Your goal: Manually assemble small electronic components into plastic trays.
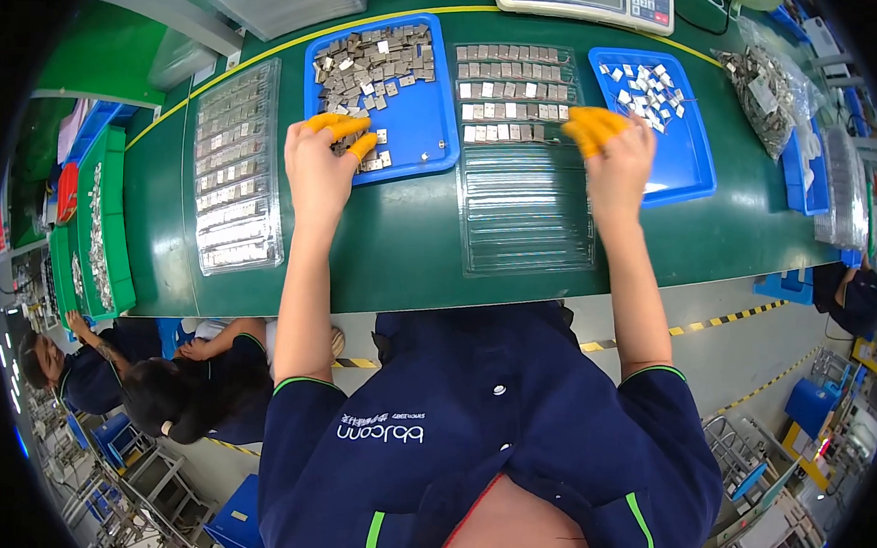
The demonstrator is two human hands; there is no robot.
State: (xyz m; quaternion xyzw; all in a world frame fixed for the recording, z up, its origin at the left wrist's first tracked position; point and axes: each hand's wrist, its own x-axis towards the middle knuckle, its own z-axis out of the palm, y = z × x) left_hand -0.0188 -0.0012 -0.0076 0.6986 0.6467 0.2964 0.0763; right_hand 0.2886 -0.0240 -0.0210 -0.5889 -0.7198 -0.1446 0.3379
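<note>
My left hand (322, 164), with yellow covers on its fingertips, reaches over the near left corner of a blue tray (405, 128). Its thumb and fingers are apart, above small metal connector shells (373, 64) heaped there. To the right lies a clear ribbed plastic tray (527, 214), its far rows filled with shells (508, 90). At the right end of the nearest filled row is my right hand (616, 159), also with yellow fingertip covers. Its fingers are pressed together; anything in them is hidden. A second blue tray (679, 162) with white-faced pieces (648, 88) sits beside that hand.
Another clear tray (237, 170), full of shells, lies on the left of the green table (391, 263). A scale (588, 4) stands at the back, and a bag of parts (759, 97) lies right. Green bins (111, 234) stand far left, near two seated people (183, 391).
</note>
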